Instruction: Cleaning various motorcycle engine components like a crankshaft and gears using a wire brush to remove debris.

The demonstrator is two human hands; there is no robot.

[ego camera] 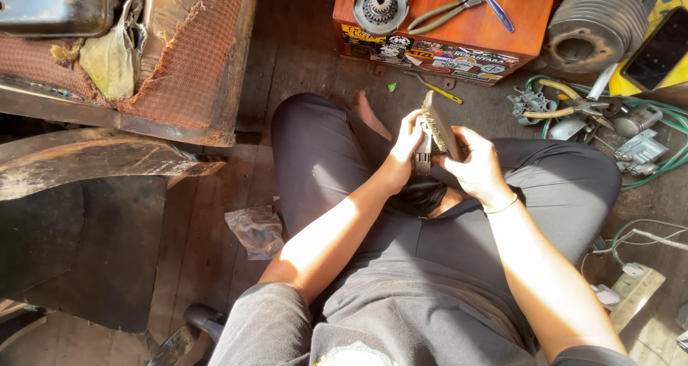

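Right now R hand [476, 167] grips wire brush [438, 126], long axis running near-far, bristles facing left onto small metal part [423, 155] pinched by L hand [403, 155].

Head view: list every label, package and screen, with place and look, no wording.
Stickers: front edge of the orange wooden box, a row of small multicoloured labels.
Dark phone screen: top right on something yellow, black rectangle, unlit.
Clear plastic bag: wooden floor beside the person's left thigh, crumpled, see-through.
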